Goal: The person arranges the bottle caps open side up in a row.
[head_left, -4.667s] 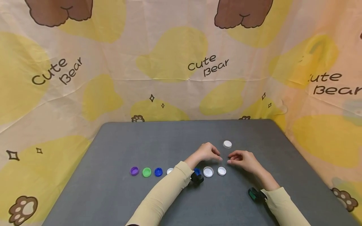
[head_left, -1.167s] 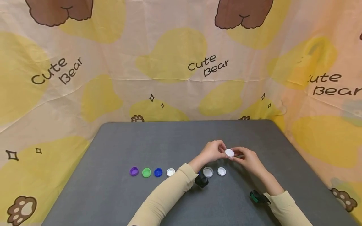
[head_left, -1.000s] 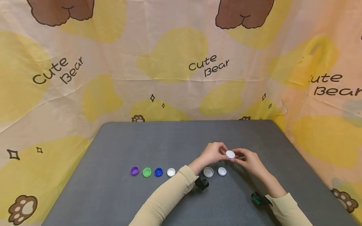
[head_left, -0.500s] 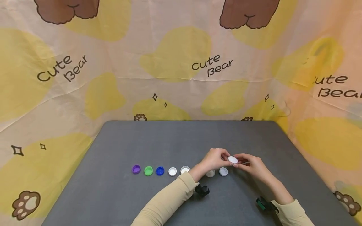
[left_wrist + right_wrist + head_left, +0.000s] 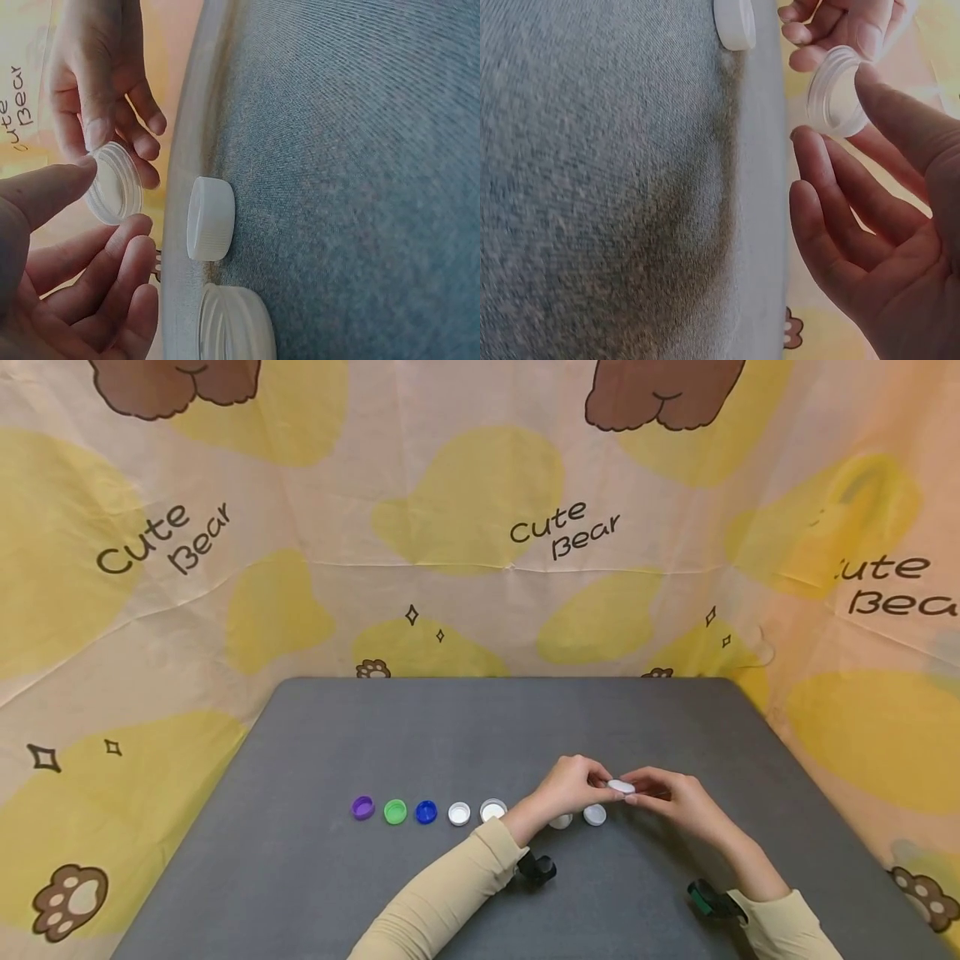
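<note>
Between both hands, above the mat, is a white screw cap (image 5: 621, 787), its threaded open side showing in the wrist views. My left hand (image 5: 572, 785) pinches its left edge with thumb and fingers. My right hand (image 5: 681, 802) pinches the opposite edge; its thumb presses the rim in the right wrist view. A smaller white cap (image 5: 595, 815) lies just below the held one, with a wider whitish cap (image 5: 560, 822) to its left, partly behind the left hand. In the left wrist view that small cap (image 5: 211, 219) stands apart from the fingers.
Leftward along the same row lie purple (image 5: 363, 807), green (image 5: 395, 812) and blue (image 5: 426, 812) caps, a white cap (image 5: 459, 813) and a larger white one (image 5: 492, 811). The left forearm covers part of the row. A patterned cloth (image 5: 465, 527) rises behind the grey table (image 5: 420, 718).
Earlier the white cap lay beyond the row and the hands were empty. Both hands have since lifted it, drawn it nearer the row and tilted it flatter to the head view.
</note>
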`<state>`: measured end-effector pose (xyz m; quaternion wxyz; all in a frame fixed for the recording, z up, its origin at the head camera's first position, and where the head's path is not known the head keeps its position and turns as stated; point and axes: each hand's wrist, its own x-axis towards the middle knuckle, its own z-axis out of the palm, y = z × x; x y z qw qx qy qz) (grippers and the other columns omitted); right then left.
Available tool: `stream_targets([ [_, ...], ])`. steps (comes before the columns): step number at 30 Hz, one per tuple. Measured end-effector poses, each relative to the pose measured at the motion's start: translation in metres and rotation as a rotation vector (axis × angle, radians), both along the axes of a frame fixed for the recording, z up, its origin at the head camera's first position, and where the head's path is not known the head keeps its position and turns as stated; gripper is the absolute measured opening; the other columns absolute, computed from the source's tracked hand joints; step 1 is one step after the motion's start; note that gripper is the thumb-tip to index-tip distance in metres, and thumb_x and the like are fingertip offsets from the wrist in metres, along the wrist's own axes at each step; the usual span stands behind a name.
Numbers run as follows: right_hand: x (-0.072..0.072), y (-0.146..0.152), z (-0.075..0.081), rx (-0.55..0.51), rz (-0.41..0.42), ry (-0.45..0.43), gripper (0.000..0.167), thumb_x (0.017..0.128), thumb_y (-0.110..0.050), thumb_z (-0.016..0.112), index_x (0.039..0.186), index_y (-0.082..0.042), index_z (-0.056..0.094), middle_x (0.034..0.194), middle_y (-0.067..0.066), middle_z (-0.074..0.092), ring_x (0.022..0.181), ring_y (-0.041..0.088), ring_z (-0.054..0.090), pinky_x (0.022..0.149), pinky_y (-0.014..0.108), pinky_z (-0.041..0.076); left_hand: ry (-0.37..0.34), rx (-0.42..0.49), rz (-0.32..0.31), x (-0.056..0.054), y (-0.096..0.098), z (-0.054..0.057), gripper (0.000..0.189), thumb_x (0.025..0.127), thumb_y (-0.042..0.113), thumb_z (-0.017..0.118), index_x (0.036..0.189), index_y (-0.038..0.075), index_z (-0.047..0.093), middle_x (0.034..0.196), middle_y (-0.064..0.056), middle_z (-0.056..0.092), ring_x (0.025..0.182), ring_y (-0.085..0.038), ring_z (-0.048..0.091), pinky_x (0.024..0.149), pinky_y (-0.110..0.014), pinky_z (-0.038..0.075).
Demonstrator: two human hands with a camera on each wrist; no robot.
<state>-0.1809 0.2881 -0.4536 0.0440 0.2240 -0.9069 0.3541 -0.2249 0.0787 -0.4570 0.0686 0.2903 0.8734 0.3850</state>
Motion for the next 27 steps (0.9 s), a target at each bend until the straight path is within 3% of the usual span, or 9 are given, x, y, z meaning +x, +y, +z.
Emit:
stream_targets([
  [5,0.001,0.006,0.005,-0.004,0.009,-0.018,0.021,0.088,-0.025,0.068,0.107,-0.019,0.069,0.092,-0.009,0.070,0.079,0.000,0.064,0.069,0.022,0.052,-0.016,0.039,0.005,0.000,0.001,-0.001,0.026,0.081,0.041,0.073,0.091,0.017,0.075,0.075,0.014,0.067,0.062,0.004,0.055,0.056,-0.013,0.043],
  [9,0.002,0.009,0.010,-0.023,0.017,-0.058,0.019,0.090,-0.025,0.064,0.108,-0.020,0.069,0.094,-0.005,0.071,0.080,0.004,0.065,0.070,0.022,0.052,-0.033,0.084,0.005,0.000,0.003,-0.002,0.023,0.082,0.041,0.072,0.089,0.019,0.076,0.077,0.015,0.068,0.064,0.005,0.056,0.058,-0.013,0.045],
  [15,0.003,0.012,0.011,-0.086,0.045,-0.095,0.016,0.093,-0.018,0.061,0.105,-0.013,0.069,0.085,0.005,0.071,0.073,0.017,0.067,0.067,0.025,0.054,0.003,0.114,-0.009,0.001,0.006,-0.001,0.017,0.084,0.035,0.072,0.088,0.020,0.077,0.078,0.014,0.069,0.065,0.007,0.055,0.059,-0.011,0.044],
  [27,0.000,0.019,0.007,-0.160,0.072,-0.178,0.015,0.095,-0.014,0.056,0.097,-0.005,0.068,0.076,0.003,0.070,0.067,0.016,0.067,0.062,0.032,0.055,0.035,0.167,-0.026,0.005,0.011,0.001,0.017,0.081,0.027,0.075,0.096,0.019,0.076,0.079,0.010,0.071,0.063,0.011,0.055,0.058,-0.009,0.044],
])
